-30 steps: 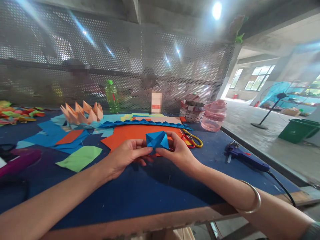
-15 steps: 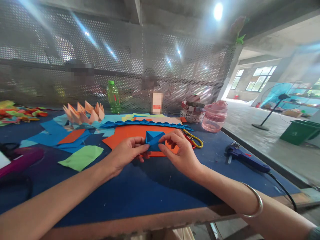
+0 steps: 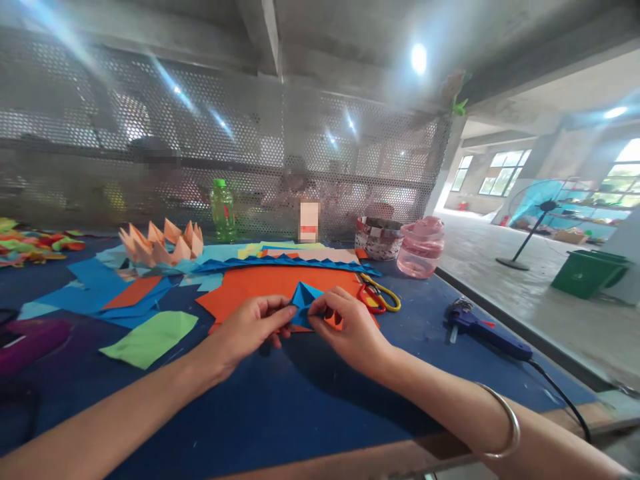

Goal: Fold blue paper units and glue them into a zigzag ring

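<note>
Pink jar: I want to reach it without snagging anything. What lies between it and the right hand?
In the head view, scissors with red and yellow handles lie between the right hand and the pink jar, on the blue tabletop.

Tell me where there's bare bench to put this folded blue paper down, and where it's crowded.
Bare blue tabletop runs along the near edge, below the left hand and right hand. Another patch lies between the scissors and the hot glue gun. Crowded beyond the hands: orange sheet, blue scraps, green sheet, folded paper crown.
</note>
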Demonstrator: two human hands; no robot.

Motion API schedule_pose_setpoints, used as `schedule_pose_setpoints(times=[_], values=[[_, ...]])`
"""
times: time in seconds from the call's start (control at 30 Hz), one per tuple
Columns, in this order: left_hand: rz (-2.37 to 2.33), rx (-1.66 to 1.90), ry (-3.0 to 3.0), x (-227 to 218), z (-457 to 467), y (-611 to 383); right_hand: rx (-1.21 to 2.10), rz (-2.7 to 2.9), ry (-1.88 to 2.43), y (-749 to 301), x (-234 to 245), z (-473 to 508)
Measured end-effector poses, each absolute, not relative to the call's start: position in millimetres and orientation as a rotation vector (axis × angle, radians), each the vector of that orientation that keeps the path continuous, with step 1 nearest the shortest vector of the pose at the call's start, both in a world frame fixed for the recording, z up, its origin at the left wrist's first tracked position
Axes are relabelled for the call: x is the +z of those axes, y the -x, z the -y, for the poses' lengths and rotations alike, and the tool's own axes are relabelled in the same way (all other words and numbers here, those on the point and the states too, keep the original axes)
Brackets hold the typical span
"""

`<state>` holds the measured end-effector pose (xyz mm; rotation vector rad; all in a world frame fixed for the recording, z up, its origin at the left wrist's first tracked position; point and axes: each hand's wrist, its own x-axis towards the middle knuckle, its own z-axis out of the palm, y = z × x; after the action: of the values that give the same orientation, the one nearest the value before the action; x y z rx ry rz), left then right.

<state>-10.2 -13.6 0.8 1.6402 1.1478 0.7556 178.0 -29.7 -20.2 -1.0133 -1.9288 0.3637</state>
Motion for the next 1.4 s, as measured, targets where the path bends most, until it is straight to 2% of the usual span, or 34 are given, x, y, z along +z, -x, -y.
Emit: schedule_pose_setpoints(times=[0.17,0.3,1.4], values=[[-0.989,0.775,-1.628,1.1,15.4,8.6,0.484,1.865,1.037,-177.3,-20.5,29.2],[-1.038,0.758,-1.531,-4.1,12.3,9.4,0.559,1.83,1.036,-176.2,-19.0,31.4],[-0.983,0.703,-1.396,1.4,21.2,5.5,0.392,1.889,1.013,-176.5,-21.1,32.3]])
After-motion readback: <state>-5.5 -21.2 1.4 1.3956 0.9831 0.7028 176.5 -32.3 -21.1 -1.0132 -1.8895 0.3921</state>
